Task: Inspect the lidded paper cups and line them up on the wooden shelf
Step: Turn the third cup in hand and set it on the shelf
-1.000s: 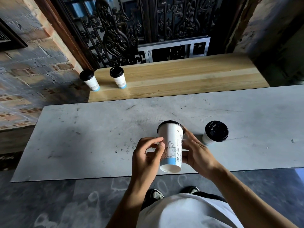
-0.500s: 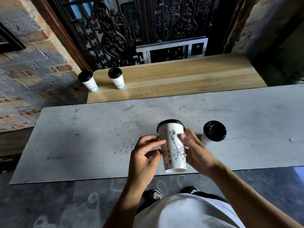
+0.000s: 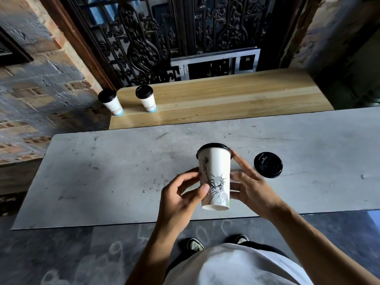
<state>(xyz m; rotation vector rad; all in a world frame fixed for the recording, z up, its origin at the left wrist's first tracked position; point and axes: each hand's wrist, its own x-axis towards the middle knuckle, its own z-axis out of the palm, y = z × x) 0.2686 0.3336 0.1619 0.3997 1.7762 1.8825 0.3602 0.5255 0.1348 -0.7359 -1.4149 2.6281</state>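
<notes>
Dark carved screens (image 3: 156,38) stood behind the wooden shelf (image 3: 226,101), where two lidded cups (image 3: 110,102) (image 3: 146,98) were already set side by side at its left end, well apart from the rest. Nearer, over the grey table (image 3: 102,171), the person's left hand (image 3: 181,200) pinched the held cup (image 3: 214,177) with thumb and fingertips low on its side, and the right hand (image 3: 249,188) closed lightly round its other side, one finger up by the black lid. The cup was tipped, its printed figure facing up. To finish the inspection well, I judged, the grip should be light so the paper wall did not dent, with the lid rim checked all round. One more lidded cup (image 3: 267,165) waited on the table just right of the hands.
</notes>
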